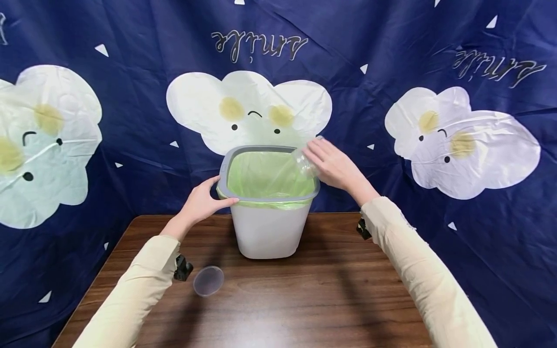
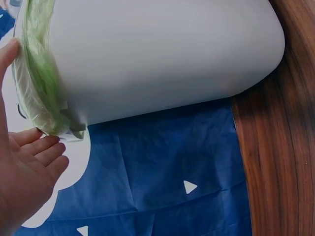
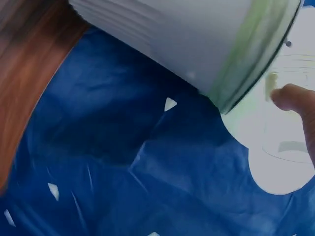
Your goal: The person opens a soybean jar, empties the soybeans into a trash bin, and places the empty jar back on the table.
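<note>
A white trash bin [image 1: 270, 229] with a grey rim and a green liner bag [image 1: 261, 174] stands upright on the table. My left hand [image 1: 202, 205] grips its rim at the left front corner, thumb on the front and fingers along the side. In the left wrist view, those fingers [image 2: 42, 152] touch the gathered edge of the bag. At the bin's right rim, my right hand [image 1: 330, 164] holds a clear plastic jar [image 1: 304, 163], partly over the opening. The see-through jar [image 3: 288, 125] shows faintly in the right wrist view, with the thumb against it.
A clear round lid [image 1: 209, 281] lies on the brown wooden table [image 1: 278, 299], left of and in front of the bin. Behind and beside the table hangs a dark blue cloth [image 1: 357, 38] with white clouds. The table's back edge runs just behind the bin.
</note>
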### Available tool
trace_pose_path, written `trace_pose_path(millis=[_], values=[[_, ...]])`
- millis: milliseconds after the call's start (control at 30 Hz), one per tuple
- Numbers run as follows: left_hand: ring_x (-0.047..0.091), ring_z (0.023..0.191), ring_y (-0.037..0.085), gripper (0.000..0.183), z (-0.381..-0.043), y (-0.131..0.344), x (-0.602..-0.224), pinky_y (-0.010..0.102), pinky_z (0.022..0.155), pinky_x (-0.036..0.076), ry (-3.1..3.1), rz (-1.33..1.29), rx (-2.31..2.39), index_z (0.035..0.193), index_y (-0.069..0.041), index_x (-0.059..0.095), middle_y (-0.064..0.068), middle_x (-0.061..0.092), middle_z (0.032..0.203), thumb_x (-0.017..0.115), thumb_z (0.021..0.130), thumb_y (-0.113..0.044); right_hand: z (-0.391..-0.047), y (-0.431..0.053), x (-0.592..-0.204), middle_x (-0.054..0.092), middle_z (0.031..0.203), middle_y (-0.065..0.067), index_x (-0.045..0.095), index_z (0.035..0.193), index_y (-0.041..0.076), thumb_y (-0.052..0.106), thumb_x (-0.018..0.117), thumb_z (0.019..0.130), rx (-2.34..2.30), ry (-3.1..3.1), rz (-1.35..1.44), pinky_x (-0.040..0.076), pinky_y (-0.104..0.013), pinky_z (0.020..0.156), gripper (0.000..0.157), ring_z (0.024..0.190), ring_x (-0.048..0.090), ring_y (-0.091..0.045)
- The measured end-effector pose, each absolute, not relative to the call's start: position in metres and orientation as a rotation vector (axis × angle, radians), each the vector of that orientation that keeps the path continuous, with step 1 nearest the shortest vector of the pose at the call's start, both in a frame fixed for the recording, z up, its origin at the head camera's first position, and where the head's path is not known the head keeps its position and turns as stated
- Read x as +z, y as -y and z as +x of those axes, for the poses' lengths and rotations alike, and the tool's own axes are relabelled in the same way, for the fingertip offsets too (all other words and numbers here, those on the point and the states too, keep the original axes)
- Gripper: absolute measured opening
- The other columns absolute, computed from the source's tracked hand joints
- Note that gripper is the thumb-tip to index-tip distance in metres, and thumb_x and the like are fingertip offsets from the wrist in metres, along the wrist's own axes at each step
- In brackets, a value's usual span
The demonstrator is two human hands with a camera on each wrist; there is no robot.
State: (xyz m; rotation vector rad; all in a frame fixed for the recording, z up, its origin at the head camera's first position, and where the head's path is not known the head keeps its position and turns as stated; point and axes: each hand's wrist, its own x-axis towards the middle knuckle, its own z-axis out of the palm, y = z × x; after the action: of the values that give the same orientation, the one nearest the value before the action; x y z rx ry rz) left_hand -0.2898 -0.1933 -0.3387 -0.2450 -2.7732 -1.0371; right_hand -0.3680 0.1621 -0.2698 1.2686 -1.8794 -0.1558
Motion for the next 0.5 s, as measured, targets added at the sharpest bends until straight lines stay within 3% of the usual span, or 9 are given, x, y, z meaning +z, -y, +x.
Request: trace_pose_path(millis=[500], values=[[0.031,0.129,0.035,0.102,-0.2903,0.1939,-0.3391,0.051,0.100,0.030,2.768,-0.240,-1.056,0.141,-0.001,0.028,0.019,0.033,0.142,0.066,0.068,-0.062,-0.3647,-0.1656,-0.2741,0.050,0.121,-0.023,0.049,0.122,-0.006,0.000,0.066,0.060,-0.148,1.918,1.225,0.028,-0.042,0.105,0.065,0.116,0.044,-0.037]])
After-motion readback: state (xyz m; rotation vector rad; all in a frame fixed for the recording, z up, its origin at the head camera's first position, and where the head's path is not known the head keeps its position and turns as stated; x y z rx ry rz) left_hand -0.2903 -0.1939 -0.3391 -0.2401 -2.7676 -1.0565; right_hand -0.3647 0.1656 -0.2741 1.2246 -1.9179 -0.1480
